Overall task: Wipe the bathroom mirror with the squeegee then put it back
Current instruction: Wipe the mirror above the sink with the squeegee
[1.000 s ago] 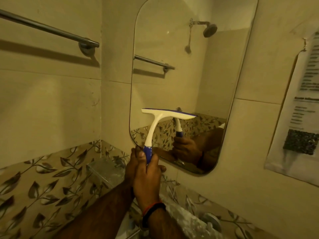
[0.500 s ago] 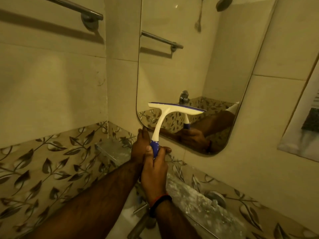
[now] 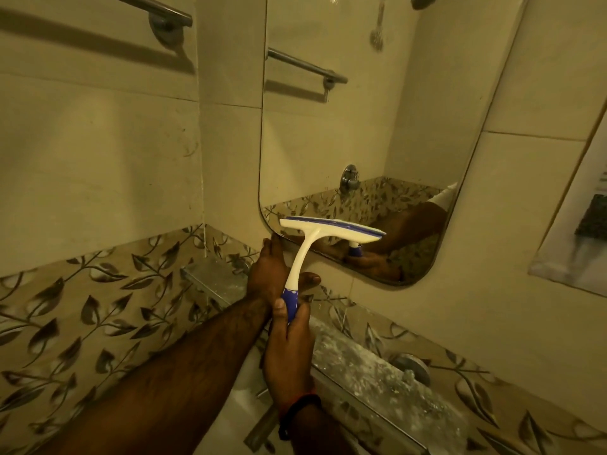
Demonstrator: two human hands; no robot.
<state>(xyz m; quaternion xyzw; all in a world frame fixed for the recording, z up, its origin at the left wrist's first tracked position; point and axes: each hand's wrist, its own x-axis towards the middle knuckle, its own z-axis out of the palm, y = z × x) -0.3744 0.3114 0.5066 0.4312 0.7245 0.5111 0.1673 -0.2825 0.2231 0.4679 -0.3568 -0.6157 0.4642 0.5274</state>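
The rounded mirror (image 3: 361,126) hangs on the beige tiled wall ahead. A white squeegee (image 3: 331,229) with a blue grip has its blade against the glass near the mirror's lower left corner. My right hand (image 3: 289,349) is closed around the blue grip. Just behind the white neck sits my left hand (image 3: 267,274), its fingers pointing up to the mirror's bottom edge and its thumb reaching past the handle. Both hands and the squeegee are reflected in the lower glass.
A metal towel bar (image 3: 157,11) runs along the left wall. A small glass corner shelf (image 3: 213,277) and a dusty glass shelf (image 3: 377,372) sit below the mirror. A paper notice (image 3: 578,218) hangs on the right. A leaf-patterned tile band runs along the walls.
The squeegee has slid down the mirror from mid-height to near the bottom edge, both hands moving with it. The view has tilted downward.
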